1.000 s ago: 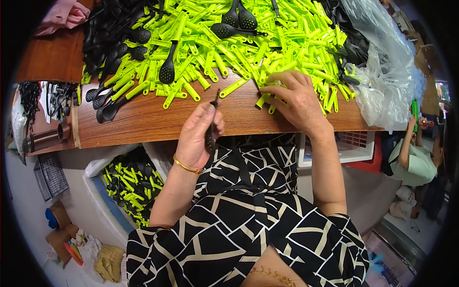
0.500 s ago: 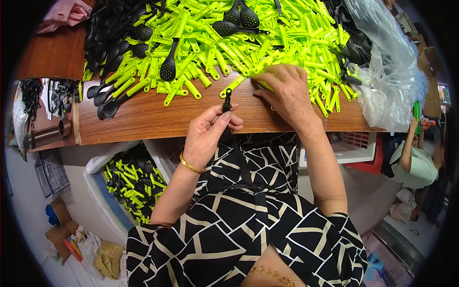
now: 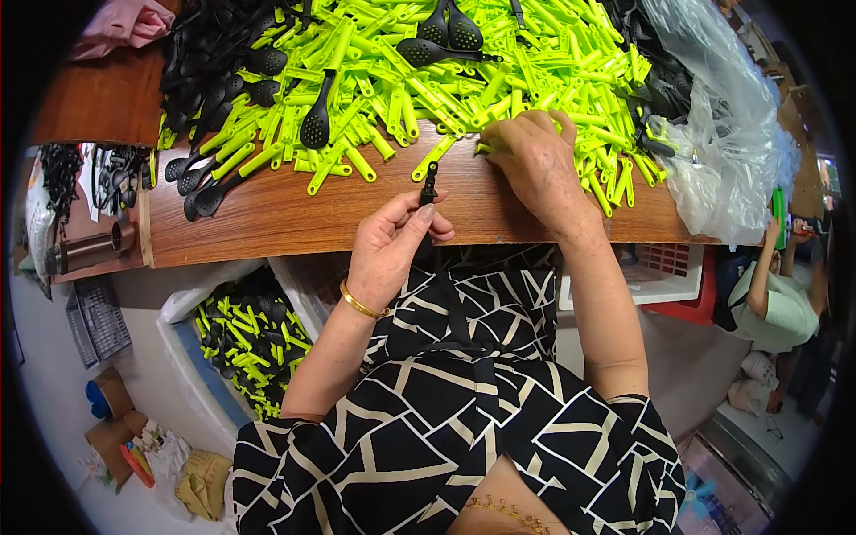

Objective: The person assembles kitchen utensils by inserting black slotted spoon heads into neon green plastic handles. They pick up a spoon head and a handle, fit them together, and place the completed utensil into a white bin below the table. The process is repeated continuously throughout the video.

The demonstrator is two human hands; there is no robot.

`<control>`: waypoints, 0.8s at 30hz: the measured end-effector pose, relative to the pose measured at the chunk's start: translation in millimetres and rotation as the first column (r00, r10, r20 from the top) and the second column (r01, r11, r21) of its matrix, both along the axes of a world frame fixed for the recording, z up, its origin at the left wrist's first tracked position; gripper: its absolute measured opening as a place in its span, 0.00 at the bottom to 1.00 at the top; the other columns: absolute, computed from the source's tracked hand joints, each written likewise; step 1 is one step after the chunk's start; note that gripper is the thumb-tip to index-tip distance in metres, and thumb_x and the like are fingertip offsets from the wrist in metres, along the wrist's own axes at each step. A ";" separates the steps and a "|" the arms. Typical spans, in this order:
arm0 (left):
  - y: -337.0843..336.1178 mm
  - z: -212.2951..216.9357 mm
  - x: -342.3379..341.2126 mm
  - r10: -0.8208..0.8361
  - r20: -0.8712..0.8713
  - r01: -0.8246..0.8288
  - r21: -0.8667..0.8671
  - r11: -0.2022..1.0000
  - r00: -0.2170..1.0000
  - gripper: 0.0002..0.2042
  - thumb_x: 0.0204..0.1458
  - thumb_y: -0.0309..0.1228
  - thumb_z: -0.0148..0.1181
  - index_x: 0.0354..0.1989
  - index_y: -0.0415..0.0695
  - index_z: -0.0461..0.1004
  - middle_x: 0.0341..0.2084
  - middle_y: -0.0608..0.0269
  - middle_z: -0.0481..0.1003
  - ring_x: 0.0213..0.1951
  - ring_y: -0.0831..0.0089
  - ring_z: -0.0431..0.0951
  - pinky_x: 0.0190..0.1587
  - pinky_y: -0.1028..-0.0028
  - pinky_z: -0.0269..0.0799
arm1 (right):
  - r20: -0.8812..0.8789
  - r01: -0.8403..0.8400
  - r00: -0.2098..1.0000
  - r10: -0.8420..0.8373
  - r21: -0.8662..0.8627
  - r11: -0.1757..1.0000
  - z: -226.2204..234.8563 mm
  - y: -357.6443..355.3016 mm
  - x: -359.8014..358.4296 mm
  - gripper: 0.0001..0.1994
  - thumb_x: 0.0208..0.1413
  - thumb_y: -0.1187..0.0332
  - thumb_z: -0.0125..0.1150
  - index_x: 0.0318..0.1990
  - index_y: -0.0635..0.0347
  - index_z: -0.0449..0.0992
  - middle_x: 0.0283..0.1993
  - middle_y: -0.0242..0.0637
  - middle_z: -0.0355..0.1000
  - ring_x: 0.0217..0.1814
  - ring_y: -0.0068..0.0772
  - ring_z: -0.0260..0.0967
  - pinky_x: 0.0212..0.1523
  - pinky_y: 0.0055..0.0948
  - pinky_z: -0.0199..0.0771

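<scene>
Upright in my left hand [image 3: 390, 245] is a black kitchen-utensil piece [image 3: 429, 183], pinched between thumb and fingers. Its narrow, notched stem end points up toward the table; its lower part is lost against the dark clothing. My right hand [image 3: 539, 169] is at the near edge of a big heap of lime-green plastic handles [image 3: 374, 80]. Its fingers are curled down, with a bit of a green handle showing at the fingertips; most of the grip is hidden. One loose green handle [image 3: 433, 158] lies between the two hands.
Black slotted spoons [image 3: 316, 120] lie on and left of the heap, a few with green handles fitted. Clear plastic bags [image 3: 722, 125] cover the table's right end. Below the table, a lined bin [image 3: 169, 312] contains green-and-black utensils. A white crate [image 3: 655, 290] stands at right; another person [image 3: 776, 303] is beyond.
My right hand has shifted slightly right, its fingers curling closer together at the heap's edge. My left hand has barely moved and still holds the black piece.
</scene>
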State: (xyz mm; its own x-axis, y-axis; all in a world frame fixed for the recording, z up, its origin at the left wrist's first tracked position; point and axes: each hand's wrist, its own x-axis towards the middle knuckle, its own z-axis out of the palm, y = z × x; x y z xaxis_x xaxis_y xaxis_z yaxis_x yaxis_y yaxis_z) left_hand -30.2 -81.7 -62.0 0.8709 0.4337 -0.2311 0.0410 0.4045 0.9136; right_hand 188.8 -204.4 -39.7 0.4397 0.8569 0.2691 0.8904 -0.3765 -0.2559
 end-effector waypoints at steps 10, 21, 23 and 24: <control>-4.8 2.2 -2.8 0.066 -0.096 -0.030 0.334 0.942 0.993 0.14 0.68 0.27 0.59 0.59 0.34 0.77 0.35 0.61 0.82 0.35 0.78 0.82 0.41 0.78 0.79 | -0.220 -0.277 0.916 0.335 0.257 0.926 28.4 -11.3 -12.8 0.13 0.54 0.71 0.70 0.46 0.43 0.87 0.45 0.30 0.78 0.56 0.37 0.74 0.65 0.41 0.65; -3.5 19.9 4.5 0.013 -0.070 0.045 0.760 0.648 0.997 0.11 0.62 0.25 0.61 0.51 0.36 0.79 0.35 0.50 0.81 0.36 0.53 0.83 0.39 0.63 0.77 | -0.413 -0.330 0.816 0.405 0.242 0.912 40.3 -1.5 -23.3 0.15 0.49 0.76 0.73 0.46 0.58 0.81 0.46 0.38 0.77 0.47 0.45 0.76 0.46 0.38 0.77; -1.9 19.9 2.8 -0.012 -0.068 0.062 0.810 0.583 0.998 0.12 0.62 0.25 0.61 0.52 0.36 0.79 0.35 0.50 0.80 0.36 0.52 0.82 0.39 0.63 0.77 | -0.390 -0.291 0.826 0.408 0.325 0.900 37.8 0.3 -29.8 0.15 0.49 0.76 0.73 0.46 0.57 0.81 0.46 0.36 0.78 0.47 0.44 0.76 0.47 0.38 0.77; -2.9 20.3 0.5 -0.024 -0.067 0.069 0.830 0.554 0.997 0.12 0.62 0.25 0.62 0.52 0.36 0.79 0.35 0.50 0.80 0.36 0.51 0.82 0.39 0.62 0.77 | -0.389 -0.326 0.821 0.418 0.282 0.902 32.1 -3.7 -29.9 0.15 0.49 0.75 0.73 0.45 0.56 0.82 0.45 0.35 0.79 0.47 0.43 0.76 0.48 0.38 0.77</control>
State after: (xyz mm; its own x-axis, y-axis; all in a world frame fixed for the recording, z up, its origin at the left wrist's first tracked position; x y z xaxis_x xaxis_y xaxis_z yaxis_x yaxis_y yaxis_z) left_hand -29.7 -84.6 -41.7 0.8948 0.4114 0.1734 0.0842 -0.5370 0.8394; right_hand 158.9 -208.1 -7.6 0.2077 0.9289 0.3067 0.7336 0.0595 -0.6770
